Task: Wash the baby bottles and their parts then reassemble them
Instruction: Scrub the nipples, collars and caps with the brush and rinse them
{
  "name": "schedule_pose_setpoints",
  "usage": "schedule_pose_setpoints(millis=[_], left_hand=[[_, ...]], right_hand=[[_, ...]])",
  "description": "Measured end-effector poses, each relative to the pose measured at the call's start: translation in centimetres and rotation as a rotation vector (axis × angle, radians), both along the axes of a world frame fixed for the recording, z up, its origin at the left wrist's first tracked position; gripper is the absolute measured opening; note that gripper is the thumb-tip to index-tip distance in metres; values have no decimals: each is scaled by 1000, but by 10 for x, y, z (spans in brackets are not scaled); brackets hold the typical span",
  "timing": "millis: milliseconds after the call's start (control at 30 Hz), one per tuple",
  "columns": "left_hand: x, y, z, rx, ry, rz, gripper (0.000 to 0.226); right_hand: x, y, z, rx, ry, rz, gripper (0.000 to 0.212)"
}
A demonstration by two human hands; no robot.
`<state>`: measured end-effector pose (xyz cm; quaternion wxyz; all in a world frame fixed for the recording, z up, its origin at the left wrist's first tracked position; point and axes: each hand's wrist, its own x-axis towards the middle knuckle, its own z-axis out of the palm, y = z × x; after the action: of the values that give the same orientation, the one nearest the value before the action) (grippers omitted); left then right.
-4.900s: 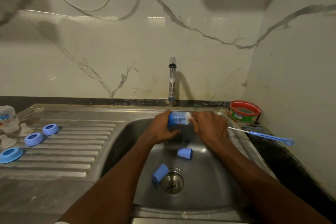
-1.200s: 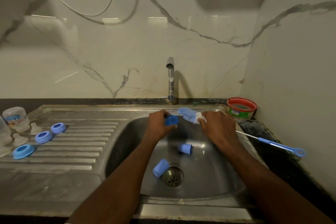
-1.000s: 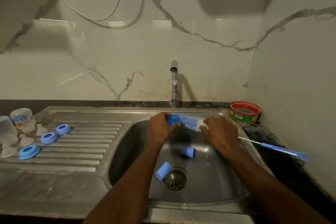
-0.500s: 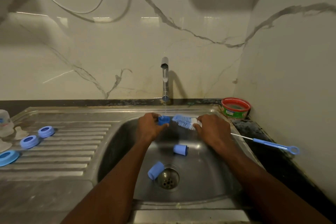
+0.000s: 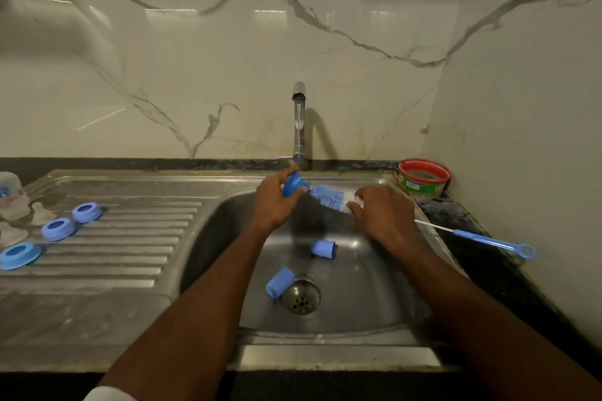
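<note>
Gripping the small blue plastic bottle cap, the left hand should steady it under the tap while the right hand, curled round the blue-and-white bristle bottle brush, twists inside.

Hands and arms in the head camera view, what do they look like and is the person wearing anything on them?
Both forearms are bare from elbow to wrist. The left hand and right hand show no gloves, rings, watch or bracelets. The only clothing visible is a bit of white sleeve at the bottom edge, on the left arm.

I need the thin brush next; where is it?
The thin brush lies on the dark counter right of the sink, below the red tub.
</note>
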<state>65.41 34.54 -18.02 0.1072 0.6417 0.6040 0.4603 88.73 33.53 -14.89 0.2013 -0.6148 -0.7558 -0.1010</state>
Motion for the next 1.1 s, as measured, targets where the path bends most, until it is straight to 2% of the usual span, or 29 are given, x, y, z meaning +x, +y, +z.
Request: schedule_pose_setpoints(millis=[133,233,467,533,667,733,800,867,933,967,1000,1067,1100], left_hand=[[1,1,-3,-113,228,12,61],[-1,0,-9,-181,262,41,60],[-3,-17,-5,-202,367,46,59],[-2,-25,3,-138,369,64,59],[-1,-31,24,160,261,119,52],[-4,-29,18,49,312,102,54],[-7,-27,2,-208,421,106,57],[-10,-25,-2,-199,368,131,53],[-12,-21,7,-3,287,185,50],[-13,-21,9,22,283,196,50],[-15,-21,9,-16,307,183,50],[-16,-25,2,-260,401,153,49],[-17,-25,-2,-301,413,152,50]], right_hand=[[-3,-2,1,-16,-45,-1,34],[-6,-4,0,-54,-122,-10,33],[-12,-19,3,-93,-192,18,30],[-12,-25,9,-82,-171,20,31],[-10,-32,25,30,-77,-27,26],[-9,-36,23,-24,-125,-24,25],[-9,-38,14,-113,-198,7,25],[-8,-36,15,-120,-184,7,26],[-7,-33,21,-36,-115,-25,26],[-7,-31,22,0,-92,-42,27],[-7,-31,22,-4,-100,-46,28],[-9,-33,17,-95,-167,-19,28],[-10,-34,16,-134,-175,-13,29]])
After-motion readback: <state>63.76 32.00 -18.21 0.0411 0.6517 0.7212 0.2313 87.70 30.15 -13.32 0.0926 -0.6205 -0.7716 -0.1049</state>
